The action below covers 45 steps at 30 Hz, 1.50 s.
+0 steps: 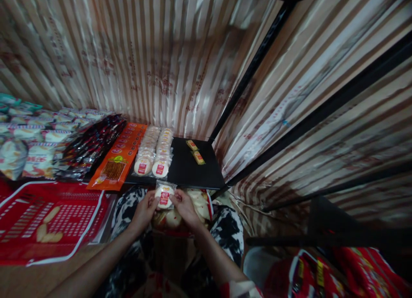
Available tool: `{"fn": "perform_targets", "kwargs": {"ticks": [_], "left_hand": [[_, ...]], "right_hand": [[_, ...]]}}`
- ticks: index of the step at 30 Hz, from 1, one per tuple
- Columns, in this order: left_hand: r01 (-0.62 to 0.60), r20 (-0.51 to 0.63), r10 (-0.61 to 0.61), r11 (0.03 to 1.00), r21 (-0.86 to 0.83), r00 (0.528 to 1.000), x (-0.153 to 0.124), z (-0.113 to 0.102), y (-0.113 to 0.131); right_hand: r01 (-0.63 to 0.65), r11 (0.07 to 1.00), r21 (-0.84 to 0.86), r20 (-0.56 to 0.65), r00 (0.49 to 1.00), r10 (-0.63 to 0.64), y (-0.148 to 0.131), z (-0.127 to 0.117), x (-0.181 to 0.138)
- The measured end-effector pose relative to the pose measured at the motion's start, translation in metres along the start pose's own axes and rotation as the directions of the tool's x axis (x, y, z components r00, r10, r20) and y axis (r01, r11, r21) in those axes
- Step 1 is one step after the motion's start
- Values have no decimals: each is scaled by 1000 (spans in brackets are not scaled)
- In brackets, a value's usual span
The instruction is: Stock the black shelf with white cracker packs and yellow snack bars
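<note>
Held thing: a wrapped round cake (164, 195) with a red label, just below the middle of the view, in front of the shelf's near edge and above the lap.
Left hand (145, 210): fingers closed on the cake's left edge, at 9 o'clock of it.
Right hand (184, 207): fingers pinched on the cake's right edge, at 3 o'clock of it (both hands grip the clear wrapper).
Open bag (202, 203): lies in the lap just under the hands; more pale round cakes show inside it.
Red basket (74, 216): at 8 o'clock of the hands, with a few pale oblong pieces lying on its slotted bottom.
Black shelf (189, 171): at 12 o'clock of the hands, its right part bare.
Cake rows (154, 150): two rows of the same wrapped cakes run back along the shelf, side by side and overlapping.
Yellow packets (195, 151): two small ones at 1 o'clock of the hands, apart from the rows.
Orange packets (120, 154): just left of the cake rows, at 11 o'clock.
Dark red packets (93, 145): left of the orange ones, in a shiny heap.
Pale snack bags (35, 147): at 9 to 10 o'clock, far left.
Room: striped shiny sheeting (161, 53) covers the walls; a black frame post (254, 62) rises from the shelf's far right corner.
Red bags (354, 272): at 5 o'clock, blurred.
</note>
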State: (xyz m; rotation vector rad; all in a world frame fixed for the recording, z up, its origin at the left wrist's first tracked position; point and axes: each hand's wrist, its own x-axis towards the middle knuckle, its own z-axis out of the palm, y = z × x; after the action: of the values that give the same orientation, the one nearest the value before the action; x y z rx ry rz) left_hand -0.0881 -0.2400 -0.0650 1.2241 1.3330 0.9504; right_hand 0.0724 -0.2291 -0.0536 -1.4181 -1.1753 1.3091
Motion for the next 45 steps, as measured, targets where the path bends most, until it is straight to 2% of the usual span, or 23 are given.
{"fn": "perform_targets", "kwargs": {"ticks": [4,7,10,15,19,23,26,32,35,39,42,45], "left_hand": [[-54,-143,68,994,98,987,7,-10,8],[-118,-285,186,963,240,940,15,-20,13],[-115,-366,280,904,413,887,21,-30,16],[-78,-389,355,816,573,850,28,-42,19],[-73,-368,365,788,611,856,34,-47,24],[-12,-383,333,768,641,862,42,-48,24],[-29,-373,356,756,654,857,50,-48,20],[-101,-337,421,737,668,842,59,-47,6],[-138,-308,475,696,705,824,60,-45,1],[-132,-323,502,677,725,802,61,-42,-1],[-114,-348,513,671,733,785,63,-41,0],[-95,-353,513,659,746,782,65,-40,0]], "right_hand": [[48,998,-41,1,999,-48,-5,13,12],[81,989,-126,-7,997,-82,-11,27,27],[80,973,-216,-26,996,-88,-18,45,43],[76,932,-354,-62,993,-105,-32,75,61],[91,906,-414,-48,991,-121,-41,92,69],[117,872,-476,-30,988,-149,-47,99,76],[133,832,-538,-4,987,-160,-51,100,80],[205,667,-716,64,971,-230,-53,92,77],[255,600,-758,36,935,-352,-48,81,72],[280,469,-837,8,865,-502,-37,60,71],[309,387,-869,54,836,-546,-28,47,75],[326,377,-867,80,838,-540,-18,41,80]]}}
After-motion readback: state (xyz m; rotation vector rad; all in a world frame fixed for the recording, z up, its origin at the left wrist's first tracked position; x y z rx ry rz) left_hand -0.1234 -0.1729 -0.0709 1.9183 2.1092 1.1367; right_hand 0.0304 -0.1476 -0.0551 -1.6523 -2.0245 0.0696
